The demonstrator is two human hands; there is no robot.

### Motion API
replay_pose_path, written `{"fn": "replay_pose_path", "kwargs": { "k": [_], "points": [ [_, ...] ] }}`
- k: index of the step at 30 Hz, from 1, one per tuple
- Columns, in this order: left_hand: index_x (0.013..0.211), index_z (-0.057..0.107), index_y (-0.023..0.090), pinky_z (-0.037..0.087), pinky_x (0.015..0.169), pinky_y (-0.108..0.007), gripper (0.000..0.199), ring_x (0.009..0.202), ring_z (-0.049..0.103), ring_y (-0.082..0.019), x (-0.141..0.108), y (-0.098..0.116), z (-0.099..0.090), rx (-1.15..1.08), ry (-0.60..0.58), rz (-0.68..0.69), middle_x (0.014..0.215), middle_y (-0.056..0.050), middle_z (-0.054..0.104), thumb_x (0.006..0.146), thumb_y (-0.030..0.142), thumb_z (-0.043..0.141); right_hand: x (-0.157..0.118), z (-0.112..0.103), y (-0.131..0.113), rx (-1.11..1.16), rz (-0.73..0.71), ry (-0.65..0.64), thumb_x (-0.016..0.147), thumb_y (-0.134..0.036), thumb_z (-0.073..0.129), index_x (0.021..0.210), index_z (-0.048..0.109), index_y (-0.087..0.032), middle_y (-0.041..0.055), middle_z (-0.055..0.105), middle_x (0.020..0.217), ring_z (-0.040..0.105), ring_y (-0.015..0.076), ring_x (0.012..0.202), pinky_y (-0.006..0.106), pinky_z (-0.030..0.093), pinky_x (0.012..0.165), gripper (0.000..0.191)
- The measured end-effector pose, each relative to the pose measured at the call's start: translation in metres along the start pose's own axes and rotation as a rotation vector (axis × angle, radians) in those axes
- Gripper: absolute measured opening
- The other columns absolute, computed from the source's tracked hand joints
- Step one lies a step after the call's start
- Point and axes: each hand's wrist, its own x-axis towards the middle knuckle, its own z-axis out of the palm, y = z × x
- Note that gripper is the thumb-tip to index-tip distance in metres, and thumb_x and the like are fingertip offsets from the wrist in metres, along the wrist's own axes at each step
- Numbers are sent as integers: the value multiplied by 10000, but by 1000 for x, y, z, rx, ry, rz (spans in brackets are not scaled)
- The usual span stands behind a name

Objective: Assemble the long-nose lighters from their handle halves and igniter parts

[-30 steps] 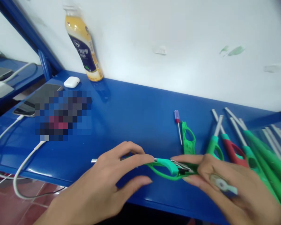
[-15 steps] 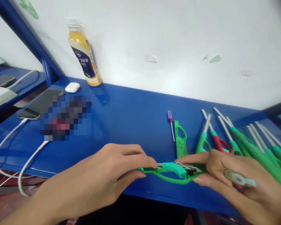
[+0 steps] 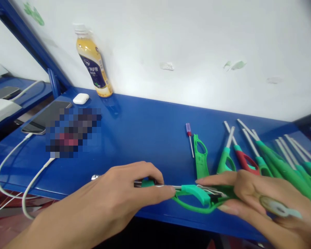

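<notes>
A green long-nosed lighter is held level between both hands above the front of the table. Its casing is open, with a teal trigger piece, thin white wires and a black part showing. My left hand is closed on its nozzle side, thumb along the rod; a metal tip pokes out behind the hand. My right hand pinches the handle end. A pale, translucent round-ended item sticks out of the right hand; its kind is unclear. Beyond lie a loose green casing half and a purple-handled screwdriver.
Several lighters lie at the right on the blue table, one with a red handle. At the left are a phone on a cable, a pixelated item, a white earbud case and a drink bottle.
My left fingers have lifted and spread a little along the nozzle, baring more of the rod and the metal tip. The lighter and right hand have shifted slightly right and down.
</notes>
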Motion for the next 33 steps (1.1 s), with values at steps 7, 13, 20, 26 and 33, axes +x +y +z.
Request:
{"fn": "replay_pose_path", "kwargs": {
  "k": [7, 13, 20, 26, 33],
  "points": [
    [1437, 534, 406, 581, 758, -189, 501, 929, 684, -123, 1, 3, 6, 31, 43, -8, 1273, -6, 625, 1022, 143, 437, 0, 1, 4, -10, -24, -67, 912, -449, 714, 682, 440, -258, -25, 797, 1064, 779, 201, 886, 217, 641, 719, 405],
    [1360, 609, 428, 495, 567, -102, 500, 731, 645, -62, -1, 2, 19, 50, 168, -25, 1204, 35, 670, 992, 110, 495, -3, 4, 3, 6, -7, -78, 915, -430, 711, 704, 499, -265, -14, 794, 1059, 779, 207, 872, 212, 634, 694, 342],
    [1256, 680, 373, 531, 624, -102, 344, 785, 670, -91, -3, 3, 28, 6, 249, -61, 1032, 34, 709, 995, 177, 572, -7, 4, 8, -51, 32, -83, 915, -452, 678, 801, 632, -274, 14, 791, 1077, 779, 233, 825, 247, 630, 654, 217],
    [1334, 636, 310, 582, 850, -201, 384, 933, 684, -120, -2, 3, 28, 42, 234, 37, 1113, -18, 700, 1022, 123, 515, -11, 6, 8, -112, 54, -90, 929, -498, 649, 1170, 701, -351, -8, 781, 1133, 782, 239, 895, 273, 643, 738, 287],
    [1274, 669, 256, 553, 991, -240, 346, 1047, 693, -127, -3, 1, 35, 140, 366, 80, 1121, 7, 726, 1034, 92, 480, -22, 11, 14, -248, 35, -85, 937, -551, 626, 1242, 681, -396, -57, 760, 1197, 768, 217, 974, 270, 643, 830, 347]
  ]
}}
